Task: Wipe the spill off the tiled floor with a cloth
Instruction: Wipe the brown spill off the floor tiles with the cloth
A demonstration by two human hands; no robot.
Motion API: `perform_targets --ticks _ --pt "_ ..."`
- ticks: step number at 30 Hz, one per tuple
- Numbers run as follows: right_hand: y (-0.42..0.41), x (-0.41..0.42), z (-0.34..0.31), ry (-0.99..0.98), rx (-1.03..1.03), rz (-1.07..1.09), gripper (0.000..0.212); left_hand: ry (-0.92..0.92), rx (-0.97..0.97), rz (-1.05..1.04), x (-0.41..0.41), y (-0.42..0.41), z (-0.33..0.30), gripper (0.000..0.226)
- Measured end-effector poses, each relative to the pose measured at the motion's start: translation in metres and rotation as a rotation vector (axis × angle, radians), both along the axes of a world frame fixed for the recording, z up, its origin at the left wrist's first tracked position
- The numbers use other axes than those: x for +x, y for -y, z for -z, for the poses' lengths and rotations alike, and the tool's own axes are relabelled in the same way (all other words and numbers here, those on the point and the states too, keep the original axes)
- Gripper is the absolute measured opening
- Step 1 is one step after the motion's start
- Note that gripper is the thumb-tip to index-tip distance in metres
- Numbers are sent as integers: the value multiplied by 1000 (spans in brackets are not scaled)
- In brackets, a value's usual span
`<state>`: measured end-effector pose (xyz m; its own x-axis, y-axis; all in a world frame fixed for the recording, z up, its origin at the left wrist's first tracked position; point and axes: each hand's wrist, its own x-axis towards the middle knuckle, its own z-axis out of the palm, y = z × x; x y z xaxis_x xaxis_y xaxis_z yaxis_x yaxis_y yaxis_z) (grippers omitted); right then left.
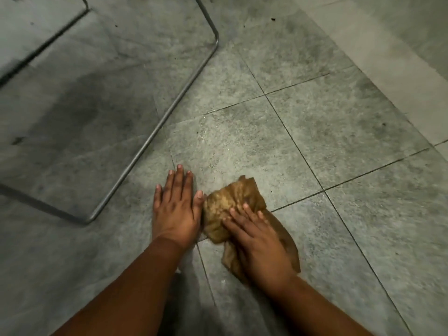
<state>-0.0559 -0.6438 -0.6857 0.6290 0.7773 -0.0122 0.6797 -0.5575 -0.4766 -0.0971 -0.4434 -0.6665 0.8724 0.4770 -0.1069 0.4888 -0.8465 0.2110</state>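
Grey tiled floor (339, 122) lies under you, a metal frame (155, 132) bent across it at left. Your left hand (175, 209) rests flat on a tile, fingers straight, holding nothing. Just beside it, your right hand (259, 241) presses the crumpled brown cloth (228, 202) down with spread fingers.

A crumpled golden-brown cloth (232, 204) lies bunched on the grey speckled tiled floor (339, 132), straddling a dark grout line. Its far part is wadded and mottled; its near part trails flatter toward the person. A faint pale wet smear (218, 146) of spill glistens on the tile just beyond it.
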Motion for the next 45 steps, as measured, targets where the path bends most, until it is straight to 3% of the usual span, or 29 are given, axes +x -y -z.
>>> perform_targets --ticks 6,10,13,20,23,30,37,42,45 --pt "-23 39 3 -30 33 -30 56 18 7 29 -11 -8 8 66" --pt "-69 125 5 13 34 250 50 16 24 0 -11 -12 9 66" --pt "-81 137 2 -5 36 363 54 28 10 -23 -5 -16 7 68" --pt "-45 56 0 -17 44 14 54 52 42 -1 21 -36 8 70" --pt "-62 85 1 -9 9 23 52 39 60 25 32 -45 12 68" --pt "-118 153 3 33 -1 322 54 21 6 -42 41 -53 23 62" --pt "-82 66 1 13 3 43 59 117 -17 -71 40 -52 24 62" --pt "-128 122 -4 -2 -6 -79 53 129 -30 -94 40 -52 25 59" --pt "-168 171 2 50 5 -8 53 144 -34 -107 41 -51 25 58"
